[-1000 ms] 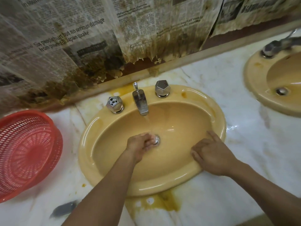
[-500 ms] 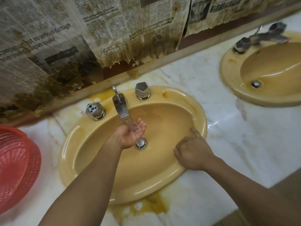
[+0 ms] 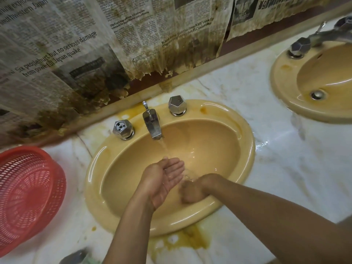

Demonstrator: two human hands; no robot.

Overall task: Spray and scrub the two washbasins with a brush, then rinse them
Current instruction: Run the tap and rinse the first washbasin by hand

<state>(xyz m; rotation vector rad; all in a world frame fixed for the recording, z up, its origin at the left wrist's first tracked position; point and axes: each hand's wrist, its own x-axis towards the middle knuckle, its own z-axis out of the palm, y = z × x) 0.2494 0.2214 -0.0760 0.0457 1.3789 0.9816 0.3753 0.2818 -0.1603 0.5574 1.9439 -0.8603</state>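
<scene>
Glossy yellow ceramic washbasin (image 3: 245, 134), shiny chrome metal tap (image 3: 152, 123), red plastic mesh basket (image 3: 28, 191), stained marble counter (image 3: 285, 168), water-stained newspaper (image 3: 76, 44)

Two bare forearms (image 3: 129, 231), both hands bare. Left hand (image 3: 163, 180): palm wet, creases sharp. Right hand (image 3: 192, 193): motion-blurred, detail lost. Grey sliver (image 3: 345, 222) at frame edge over the right arm, possibly a sleeve hem; can't confirm.

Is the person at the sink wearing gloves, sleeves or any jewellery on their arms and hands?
No gloves: the left hand and right hand are both bare, with no ring, watch or bracelet showing. The left forearm and right forearm are bare too, with no clear sleeve in view. The right hand is blurred, so fine details there cannot be told.
</scene>
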